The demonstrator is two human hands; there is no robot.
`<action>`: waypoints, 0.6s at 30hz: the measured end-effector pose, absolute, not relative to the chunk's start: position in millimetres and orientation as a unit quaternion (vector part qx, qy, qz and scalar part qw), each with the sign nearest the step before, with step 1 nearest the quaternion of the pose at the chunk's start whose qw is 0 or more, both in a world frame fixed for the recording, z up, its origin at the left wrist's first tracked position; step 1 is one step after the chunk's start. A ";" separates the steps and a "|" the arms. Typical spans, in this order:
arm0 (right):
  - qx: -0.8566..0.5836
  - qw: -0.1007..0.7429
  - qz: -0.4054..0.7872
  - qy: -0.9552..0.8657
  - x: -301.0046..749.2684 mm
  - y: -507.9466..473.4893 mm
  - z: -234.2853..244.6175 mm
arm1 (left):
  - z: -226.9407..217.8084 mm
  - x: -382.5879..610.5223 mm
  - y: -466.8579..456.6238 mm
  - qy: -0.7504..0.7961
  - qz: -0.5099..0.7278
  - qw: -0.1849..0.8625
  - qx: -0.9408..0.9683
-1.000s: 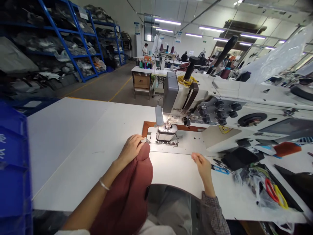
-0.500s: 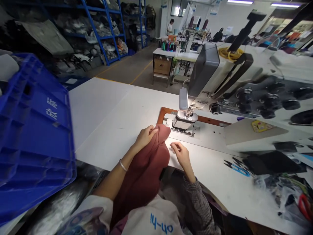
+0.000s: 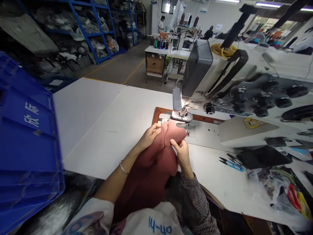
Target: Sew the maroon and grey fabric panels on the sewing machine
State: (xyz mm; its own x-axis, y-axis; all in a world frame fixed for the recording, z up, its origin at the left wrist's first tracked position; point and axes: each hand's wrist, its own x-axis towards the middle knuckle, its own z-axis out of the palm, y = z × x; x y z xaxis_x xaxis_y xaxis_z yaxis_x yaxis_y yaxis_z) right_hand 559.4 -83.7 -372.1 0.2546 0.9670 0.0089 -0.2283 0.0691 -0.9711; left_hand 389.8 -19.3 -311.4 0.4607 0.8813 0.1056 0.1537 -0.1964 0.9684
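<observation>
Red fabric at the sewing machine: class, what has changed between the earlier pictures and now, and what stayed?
The right hand left the bare table, moved left and took hold of the red fabric at its right edge. The fabric slid forward to the presser foot. The left hand kept its grip on the left edge.

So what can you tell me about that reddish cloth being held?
The cloth is dusty brick-red, thick and soft-looking, with a raised fold near its top. It runs from the lap up over the edge of the white table; the left hand and right hand pinch its top end just before the lit presser foot.
</observation>
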 end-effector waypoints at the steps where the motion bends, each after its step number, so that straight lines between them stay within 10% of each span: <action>1: -0.488 0.624 0.478 -0.378 560.3 -83.9 -372.3 | -312.4 390.9 -18.8 0.376 0.357 0.513 0.684; 18: -0.496 0.634 0.471 -0.360 564.7 -86.8 -373.8 | -322.3 398.1 -13.4 0.359 0.366 0.556 0.654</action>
